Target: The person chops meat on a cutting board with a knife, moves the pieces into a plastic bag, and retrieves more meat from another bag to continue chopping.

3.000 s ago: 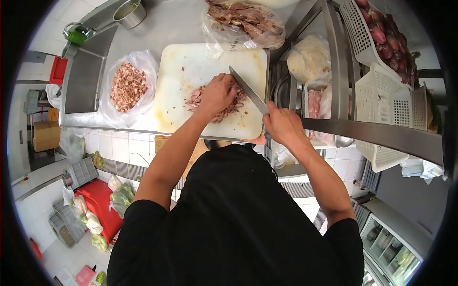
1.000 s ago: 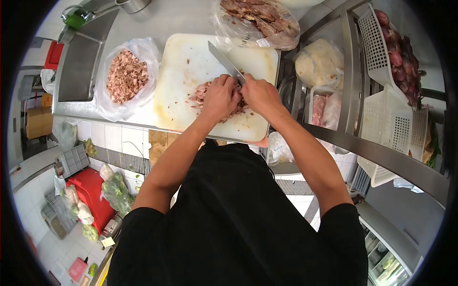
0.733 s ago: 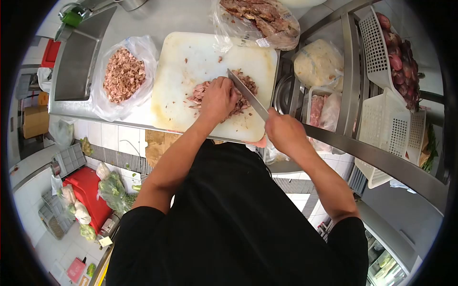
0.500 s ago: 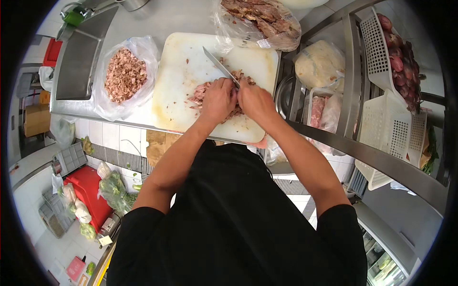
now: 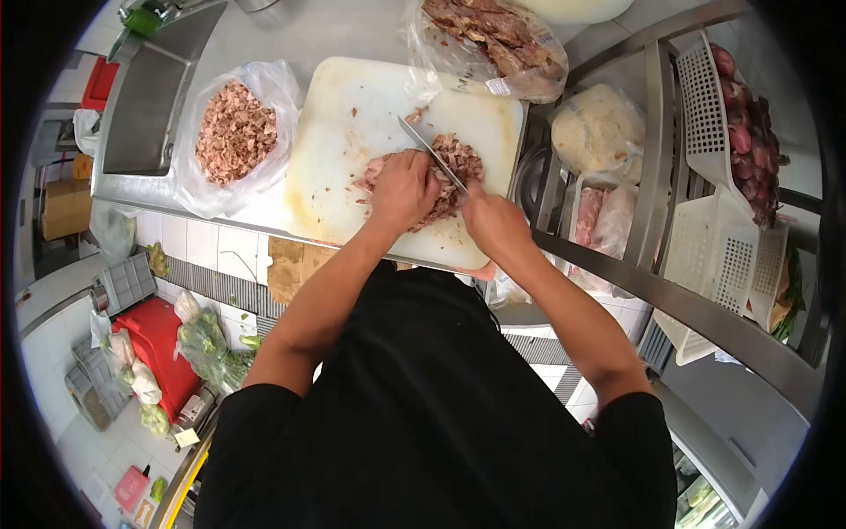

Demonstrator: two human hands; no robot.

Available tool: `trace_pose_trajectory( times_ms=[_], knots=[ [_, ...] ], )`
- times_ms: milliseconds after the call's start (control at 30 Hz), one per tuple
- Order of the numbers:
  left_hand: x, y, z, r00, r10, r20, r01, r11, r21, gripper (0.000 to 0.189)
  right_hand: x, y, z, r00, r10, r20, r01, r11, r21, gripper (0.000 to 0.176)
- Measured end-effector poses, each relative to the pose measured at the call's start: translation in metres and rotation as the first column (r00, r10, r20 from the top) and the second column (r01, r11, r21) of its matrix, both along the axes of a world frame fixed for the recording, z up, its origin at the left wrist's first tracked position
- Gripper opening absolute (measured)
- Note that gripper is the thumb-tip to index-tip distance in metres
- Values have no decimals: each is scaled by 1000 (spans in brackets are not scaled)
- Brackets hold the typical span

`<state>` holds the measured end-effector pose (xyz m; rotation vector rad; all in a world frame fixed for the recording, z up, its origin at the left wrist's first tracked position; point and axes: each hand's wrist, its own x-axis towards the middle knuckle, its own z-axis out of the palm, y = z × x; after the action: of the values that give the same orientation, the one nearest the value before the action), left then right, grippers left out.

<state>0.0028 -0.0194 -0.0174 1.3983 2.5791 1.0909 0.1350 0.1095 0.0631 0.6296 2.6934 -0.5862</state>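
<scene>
A white cutting board (image 5: 344, 176) lies on the steel counter with a pile of cooked meat (image 5: 458, 159) on it. My left hand (image 5: 404, 189) presses down on the left part of the pile, fingers curled over the meat. My right hand (image 5: 493, 222) grips the handle of a long knife (image 5: 429, 152), whose blade slants up and left across the pile, right beside my left fingers.
A plastic bag of chopped meat (image 5: 233, 132) sits left of the board. A bag of uncut meat (image 5: 493, 35) lies behind it. A sink (image 5: 145, 110) is far left. At right, a steel rack (image 5: 656, 167) holds bagged food and white baskets (image 5: 731, 256) with red onions.
My right hand has drawn the knife back and forth through the pile in repeated strokes, and it now sits lower right than half a second ago. My left hand stayed on the meat.
</scene>
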Motion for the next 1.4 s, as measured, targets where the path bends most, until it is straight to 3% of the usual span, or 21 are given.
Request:
trace_pose_trajectory(
  times_ms=[67,133,167,300,400,533,667,700,767,800,933,1067,1233,1400],
  knots=[
    [2,-2,-3,1000,-1,25,1,1000,-18,19,-30,3,-21,995,6,-98,-6,1000,2,19],
    [6,-1,-3,1000,0,27,-1,1000,17,19,-50,10,-26,947,80,-310,-83,997,2,20],
    [3,-2,-3,1000,8,24,-9,999,48,19,-50,11,-25,945,85,-316,-87,996,7,20],
    [5,-3,-1,999,53,13,-54,993,103,19,-13,12,44,995,35,-89,-37,999,-26,23],
    [4,-5,-5,998,51,26,-53,996,78,20,29,7,66,998,43,49,-41,998,-53,23],
    [5,-2,-12,998,59,25,-60,997,50,19,1,-5,3,1000,-11,22,11,999,-40,22],
    [6,-3,-6,998,43,37,-45,998,49,17,-42,1,-20,986,14,-169,-20,999,-36,23],
    [3,-4,3,999,42,27,-44,998,55,17,-51,4,-14,967,46,-251,-56,998,-35,23],
    [0,-11,18,995,70,-73,-51,973,226,18,-45,7,2,979,25,-205,-35,998,-47,23],
    [0,-14,15,995,72,-68,-55,973,225,18,-33,7,15,988,10,-157,-19,998,-55,22],
    [-2,-16,1,997,75,-25,-71,989,131,19,13,4,60,999,10,31,-8,997,-78,22],
    [1,-12,-10,997,75,3,-75,997,10,19,17,-12,25,998,-13,63,15,999,-29,20],
    [4,-14,-9,997,69,18,-70,997,45,19,-40,-8,-27,976,27,-217,-31,999,-18,22],
    [3,-13,-2,995,92,46,-97,986,134,17,-8,5,40,995,29,-98,-35,998,-59,23]
  ],
)
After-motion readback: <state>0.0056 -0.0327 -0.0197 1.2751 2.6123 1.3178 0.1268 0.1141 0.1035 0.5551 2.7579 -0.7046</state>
